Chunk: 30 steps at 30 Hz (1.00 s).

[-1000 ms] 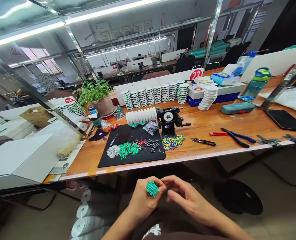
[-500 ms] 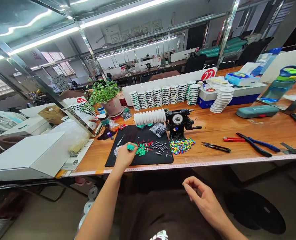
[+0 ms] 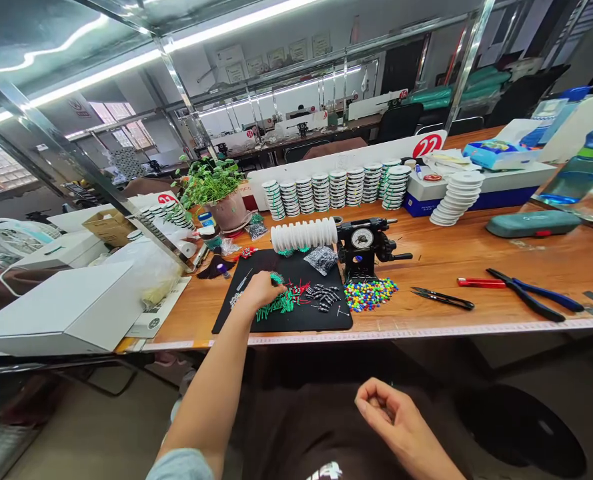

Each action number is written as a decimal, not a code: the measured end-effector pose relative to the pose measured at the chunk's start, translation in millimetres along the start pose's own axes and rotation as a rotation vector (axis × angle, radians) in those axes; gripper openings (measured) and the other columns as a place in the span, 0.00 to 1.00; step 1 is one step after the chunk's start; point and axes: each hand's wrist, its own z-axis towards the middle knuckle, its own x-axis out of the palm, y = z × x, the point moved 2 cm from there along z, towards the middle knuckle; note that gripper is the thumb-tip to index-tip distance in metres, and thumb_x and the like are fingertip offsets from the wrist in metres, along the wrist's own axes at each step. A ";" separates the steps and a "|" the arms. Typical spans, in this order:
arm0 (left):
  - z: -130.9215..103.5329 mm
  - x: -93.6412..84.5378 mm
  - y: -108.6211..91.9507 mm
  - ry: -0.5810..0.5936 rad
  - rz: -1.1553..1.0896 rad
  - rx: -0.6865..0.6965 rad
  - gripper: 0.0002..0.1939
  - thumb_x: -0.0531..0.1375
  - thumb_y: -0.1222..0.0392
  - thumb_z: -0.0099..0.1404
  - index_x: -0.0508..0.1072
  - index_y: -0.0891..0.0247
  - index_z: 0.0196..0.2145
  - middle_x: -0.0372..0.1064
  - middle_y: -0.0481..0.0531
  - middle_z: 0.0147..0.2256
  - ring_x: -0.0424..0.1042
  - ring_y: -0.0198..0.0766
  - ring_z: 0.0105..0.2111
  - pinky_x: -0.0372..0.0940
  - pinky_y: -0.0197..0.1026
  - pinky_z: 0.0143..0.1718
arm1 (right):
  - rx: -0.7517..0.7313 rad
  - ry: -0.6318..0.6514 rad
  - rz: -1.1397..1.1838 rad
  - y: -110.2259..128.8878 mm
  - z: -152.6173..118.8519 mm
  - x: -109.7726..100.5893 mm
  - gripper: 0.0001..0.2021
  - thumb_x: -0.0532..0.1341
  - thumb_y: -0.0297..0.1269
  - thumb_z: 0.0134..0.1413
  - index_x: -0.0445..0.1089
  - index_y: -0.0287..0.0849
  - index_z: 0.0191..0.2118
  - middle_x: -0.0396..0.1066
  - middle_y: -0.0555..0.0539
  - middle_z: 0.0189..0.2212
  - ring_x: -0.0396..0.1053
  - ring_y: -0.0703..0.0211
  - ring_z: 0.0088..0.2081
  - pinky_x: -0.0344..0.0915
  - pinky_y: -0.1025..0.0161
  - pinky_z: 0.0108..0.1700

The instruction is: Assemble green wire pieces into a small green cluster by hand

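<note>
Over the black mat point(image 3: 241, 313), my left hand point(image 3: 259, 293) is closed, fingertips pointing right. A teal-green bunch point(image 3: 277, 277) shows at its fingers; what it is made of is too small to make out. Just below the fingertips are a scattered pile of small green tube-like pieces point(image 3: 279, 305) and some thin red pieces point(image 3: 302, 289). Black-and-silver pieces point(image 3: 325, 295) lie farther right on the mat. Low in front of my lap, my right hand point(image 3: 391, 413) is curled with thumb against fingers; whatever may be inside is hidden.
Behind the mat, a hand-cranked winder point(image 3: 362, 243) carries white spools point(image 3: 303, 235). Multicoloured beads point(image 3: 371, 293) lie at its base. To the right are tweezers point(image 3: 443, 297) and blue-black pliers point(image 3: 533, 297). Stacked line spools point(image 3: 321, 191) and a potted plant point(image 3: 226, 207) stand behind.
My left hand has moved slightly right and away from me, the teal-green bunch with it. More green pieces show on the left of the pile. My right hand has dropped a little, more tightly curled.
</note>
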 end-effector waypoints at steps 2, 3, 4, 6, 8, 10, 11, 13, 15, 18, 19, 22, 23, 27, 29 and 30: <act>-14.2 3.5 -1.3 0.010 0.010 -0.010 0.08 0.68 0.59 0.60 0.77 0.62 0.26 0.76 0.50 0.27 0.73 0.39 0.29 0.57 0.38 0.29 | 0.013 -0.004 -0.003 -3.6 -0.3 1.2 0.17 0.60 0.52 0.56 0.68 0.43 0.29 0.49 0.55 0.23 0.47 0.62 0.26 0.51 0.65 0.28; -21.6 5.4 -1.5 0.007 0.018 -0.019 0.08 0.67 0.58 0.61 0.77 0.62 0.26 0.76 0.50 0.27 0.72 0.39 0.29 0.57 0.38 0.28 | 0.015 0.000 -0.008 -5.0 -0.7 2.1 0.17 0.60 0.52 0.56 0.68 0.43 0.29 0.48 0.55 0.23 0.46 0.63 0.26 0.50 0.65 0.28; -28.7 7.4 -1.5 0.001 0.027 -0.027 0.08 0.67 0.58 0.61 0.76 0.62 0.26 0.76 0.51 0.27 0.73 0.40 0.29 0.56 0.38 0.28 | 0.015 0.003 -0.014 -5.9 -1.2 3.0 0.17 0.60 0.52 0.57 0.68 0.43 0.29 0.47 0.55 0.23 0.46 0.63 0.26 0.50 0.65 0.28; -41.1 11.9 -1.0 -0.013 0.046 -0.041 0.08 0.66 0.58 0.62 0.76 0.62 0.26 0.76 0.51 0.28 0.73 0.41 0.30 0.56 0.39 0.29 | 0.012 0.010 -0.021 -5.8 -2.4 4.7 0.17 0.59 0.52 0.57 0.68 0.42 0.30 0.47 0.55 0.23 0.45 0.63 0.26 0.49 0.65 0.29; -50.5 17.0 0.1 -0.028 0.063 -0.061 0.08 0.66 0.57 0.62 0.76 0.62 0.27 0.77 0.53 0.29 0.74 0.44 0.32 0.57 0.39 0.31 | 0.007 0.016 -0.030 -4.2 -3.4 6.1 0.17 0.59 0.52 0.57 0.69 0.42 0.30 0.47 0.55 0.23 0.46 0.63 0.26 0.49 0.65 0.29; -57.0 22.3 1.5 -0.047 0.074 -0.084 0.08 0.66 0.57 0.62 0.76 0.62 0.28 0.77 0.55 0.31 0.75 0.46 0.35 0.58 0.40 0.33 | -0.003 0.018 -0.039 -2.5 -4.1 7.0 0.17 0.60 0.52 0.57 0.69 0.42 0.29 0.47 0.55 0.23 0.46 0.63 0.26 0.50 0.65 0.29; -59.1 24.8 2.4 -0.057 0.074 -0.094 0.08 0.66 0.57 0.62 0.76 0.63 0.28 0.78 0.56 0.32 0.75 0.48 0.36 0.58 0.40 0.33 | -0.010 0.017 -0.044 -2.0 -4.2 7.4 0.16 0.60 0.51 0.57 0.69 0.42 0.29 0.47 0.55 0.22 0.46 0.63 0.25 0.50 0.65 0.29; -61.6 28.2 4.8 -0.075 0.062 -0.107 0.08 0.66 0.57 0.62 0.76 0.63 0.28 0.78 0.57 0.32 0.76 0.49 0.36 0.59 0.41 0.34 | -0.019 0.014 -0.051 -2.0 -4.2 7.9 0.16 0.60 0.50 0.57 0.70 0.42 0.29 0.47 0.55 0.22 0.46 0.63 0.25 0.50 0.65 0.28; -62.5 28.4 8.2 -0.097 0.033 -0.114 0.08 0.66 0.58 0.62 0.76 0.62 0.27 0.77 0.57 0.30 0.75 0.49 0.35 0.59 0.41 0.34 | -0.017 0.011 -0.058 -2.8 -4.0 8.3 0.16 0.60 0.50 0.57 0.70 0.42 0.29 0.47 0.56 0.22 0.46 0.63 0.25 0.49 0.65 0.28; -65.7 22.2 12.4 -0.151 -0.040 -0.113 0.07 0.65 0.60 0.62 0.75 0.62 0.26 0.75 0.54 0.27 0.74 0.47 0.33 0.59 0.42 0.34 | -0.005 0.022 -0.073 -2.4 -3.8 9.3 0.17 0.60 0.52 0.56 0.71 0.42 0.30 0.46 0.56 0.22 0.45 0.63 0.25 0.47 0.65 0.28; -68.7 19.6 12.3 -0.177 -0.074 -0.107 0.07 0.64 0.61 0.63 0.75 0.62 0.27 0.74 0.54 0.26 0.73 0.46 0.32 0.59 0.42 0.35 | 0.000 0.022 -0.079 -1.5 -3.9 9.6 0.18 0.60 0.53 0.56 0.71 0.42 0.30 0.45 0.56 0.21 0.44 0.63 0.25 0.47 0.65 0.28; -87.3 19.3 3.6 -0.219 -0.202 -0.046 0.07 0.60 0.59 0.65 0.76 0.62 0.31 0.73 0.51 0.26 0.70 0.41 0.29 0.60 0.40 0.34 | 0.015 -0.027 -0.082 4.1 -4.3 9.6 0.18 0.61 0.54 0.55 0.70 0.42 0.28 0.45 0.56 0.21 0.44 0.63 0.24 0.46 0.64 0.28; -96.4 23.5 -2.4 -0.201 -0.267 -0.007 0.08 0.59 0.57 0.65 0.76 0.62 0.32 0.72 0.50 0.26 0.69 0.39 0.27 0.60 0.39 0.33 | 0.010 -0.050 -0.077 6.5 -4.1 9.4 0.18 0.61 0.54 0.55 0.69 0.42 0.28 0.45 0.56 0.21 0.45 0.63 0.24 0.46 0.64 0.28; -138.5 61.2 -31.1 0.076 -0.756 0.105 0.15 0.63 0.48 0.60 0.75 0.64 0.29 0.66 0.47 0.22 0.61 0.35 0.23 0.56 0.37 0.26 | -0.087 -0.123 -0.068 16.4 -1.8 8.0 0.16 0.59 0.51 0.57 0.65 0.43 0.27 0.50 0.55 0.20 0.50 0.63 0.24 0.51 0.64 0.29; -156.4 82.5 -41.5 0.202 -0.941 0.067 0.18 0.65 0.45 0.57 0.74 0.65 0.27 0.60 0.45 0.20 0.55 0.33 0.22 0.52 0.37 0.25 | -0.147 -0.165 -0.079 19.9 -0.6 6.8 0.14 0.58 0.47 0.58 0.62 0.44 0.27 0.53 0.55 0.21 0.53 0.63 0.25 0.54 0.65 0.30; -163.1 91.5 -44.8 0.233 -0.975 0.038 0.19 0.66 0.44 0.57 0.74 0.65 0.27 0.58 0.44 0.19 0.53 0.32 0.22 0.51 0.37 0.25 | -0.173 -0.183 -0.088 21.2 -0.3 6.3 0.13 0.58 0.44 0.58 0.61 0.44 0.26 0.54 0.55 0.22 0.54 0.63 0.25 0.55 0.65 0.30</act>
